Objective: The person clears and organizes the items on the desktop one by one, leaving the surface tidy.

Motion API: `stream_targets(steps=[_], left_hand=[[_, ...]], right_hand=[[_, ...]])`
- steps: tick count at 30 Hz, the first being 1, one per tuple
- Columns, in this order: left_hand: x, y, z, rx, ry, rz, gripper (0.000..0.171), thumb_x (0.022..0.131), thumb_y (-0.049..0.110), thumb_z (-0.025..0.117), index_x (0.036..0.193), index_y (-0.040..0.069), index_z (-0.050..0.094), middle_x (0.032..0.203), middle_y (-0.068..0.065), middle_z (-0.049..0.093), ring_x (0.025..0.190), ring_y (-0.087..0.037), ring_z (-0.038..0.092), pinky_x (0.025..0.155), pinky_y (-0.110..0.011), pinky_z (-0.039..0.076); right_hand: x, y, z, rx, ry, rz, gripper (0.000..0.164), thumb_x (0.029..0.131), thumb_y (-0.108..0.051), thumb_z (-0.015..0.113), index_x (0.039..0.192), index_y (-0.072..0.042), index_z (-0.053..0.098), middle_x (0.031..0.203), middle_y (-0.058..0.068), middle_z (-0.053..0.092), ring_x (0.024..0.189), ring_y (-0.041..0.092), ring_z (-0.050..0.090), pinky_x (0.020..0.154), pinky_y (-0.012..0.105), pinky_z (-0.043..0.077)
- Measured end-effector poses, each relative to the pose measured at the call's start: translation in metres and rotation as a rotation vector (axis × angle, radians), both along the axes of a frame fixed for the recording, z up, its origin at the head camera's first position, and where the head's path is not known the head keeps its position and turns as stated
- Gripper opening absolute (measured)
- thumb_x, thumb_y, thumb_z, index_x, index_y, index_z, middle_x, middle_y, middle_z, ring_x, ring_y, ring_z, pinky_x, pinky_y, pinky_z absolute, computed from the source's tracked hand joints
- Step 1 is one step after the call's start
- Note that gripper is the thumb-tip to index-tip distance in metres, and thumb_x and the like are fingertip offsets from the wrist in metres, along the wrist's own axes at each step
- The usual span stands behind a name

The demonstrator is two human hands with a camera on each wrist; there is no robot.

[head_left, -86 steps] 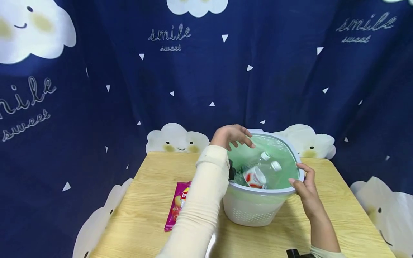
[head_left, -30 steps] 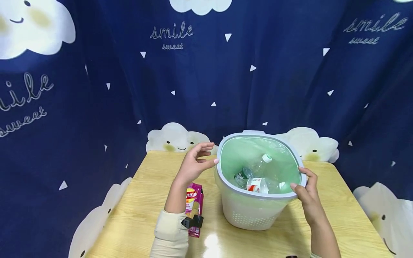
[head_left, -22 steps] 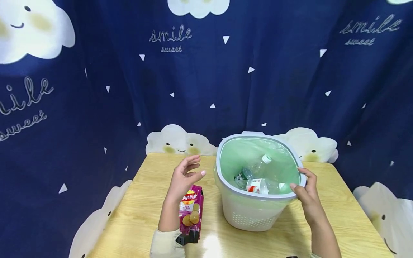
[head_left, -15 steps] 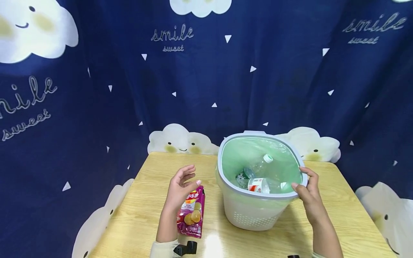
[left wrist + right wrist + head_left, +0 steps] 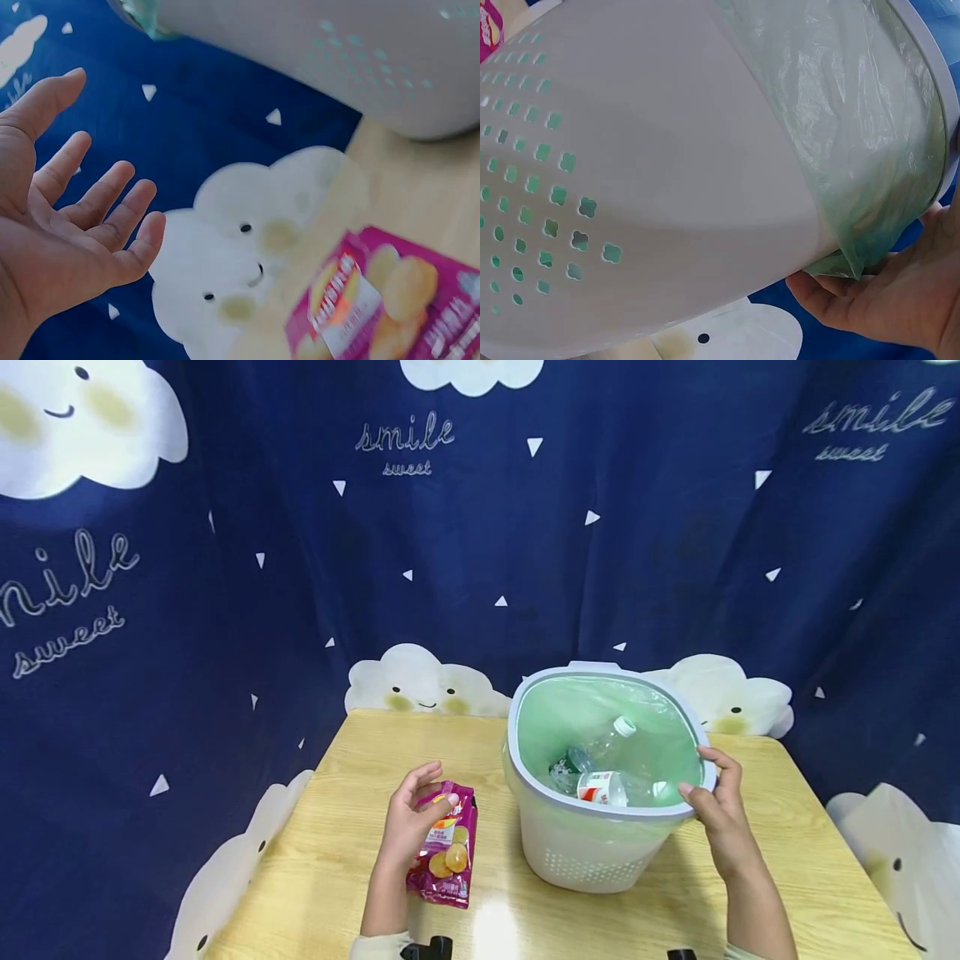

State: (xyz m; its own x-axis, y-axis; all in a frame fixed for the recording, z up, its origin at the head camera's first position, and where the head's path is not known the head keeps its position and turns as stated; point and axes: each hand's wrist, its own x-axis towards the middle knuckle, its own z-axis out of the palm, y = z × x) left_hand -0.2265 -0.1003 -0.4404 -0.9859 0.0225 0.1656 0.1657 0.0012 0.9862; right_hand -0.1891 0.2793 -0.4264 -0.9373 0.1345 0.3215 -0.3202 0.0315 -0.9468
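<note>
A white trash bin (image 5: 585, 860) with a pale blue rim and a green plastic liner (image 5: 585, 702) stands on the table, leaning slightly. Inside lie several clear plastic bottles (image 5: 602, 789), one with a red and white label. My right hand (image 5: 723, 818) grips the bin's right rim, thumb on the near side; in the right wrist view its fingers touch the folded-over liner (image 5: 855, 135). A purple bag of potato chips (image 5: 450, 856) lies flat left of the bin. Above its left side hovers my left hand (image 5: 408, 818), fingers relaxed and holding nothing; the left wrist view shows it apart from the bag.
The wooden table (image 5: 360, 760) extends to both sides of the bin. A dark blue curtain (image 5: 450, 543) with clouds and triangles hangs behind and around it. Dark wrist camera mounts (image 5: 431, 948) show at the bottom edge.
My left hand has come from over the bin's mouth leftward and down to the chip bag. One bottle in the bin has settled lower. My right hand has stayed on the rim.
</note>
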Motion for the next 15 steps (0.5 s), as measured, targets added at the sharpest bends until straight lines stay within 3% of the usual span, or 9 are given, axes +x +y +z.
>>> stream_targets(steps=[4,9,15], left_hand=[[-0.001,-0.009,-0.02,0.007,-0.021,0.044,0.051,0.079,0.0,0.07,0.126,0.001,0.051,0.123,-0.016,0.053,0.114,-0.035,0.047,0.09,-0.04,0.04],[-0.012,-0.022,-0.049,0.004,-0.037,0.075,0.053,0.078,0.004,0.074,0.127,0.007,0.053,0.125,-0.012,0.053,0.115,-0.031,0.046,0.09,-0.039,0.038],[-0.014,-0.03,-0.059,-0.021,-0.017,0.129,0.054,0.077,0.006,0.075,0.126,0.007,0.054,0.123,-0.012,0.053,0.11,-0.026,0.049,0.089,-0.041,0.038]], right_hand=[[-0.002,-0.001,0.0,-0.008,-0.002,-0.001,0.049,0.091,-0.002,0.039,0.132,-0.023,0.024,0.134,0.018,0.018,0.103,0.009,0.047,0.077,0.016,0.041],[-0.002,-0.001,-0.001,-0.024,0.007,-0.002,0.049,0.091,0.0,0.039,0.132,-0.022,0.024,0.129,0.016,0.023,0.102,0.009,0.049,0.078,0.015,0.041],[-0.002,-0.001,-0.002,-0.037,0.014,0.003,0.05,0.091,0.001,0.038,0.133,-0.022,0.023,0.133,0.016,0.02,0.107,0.01,0.046,0.079,0.015,0.04]])
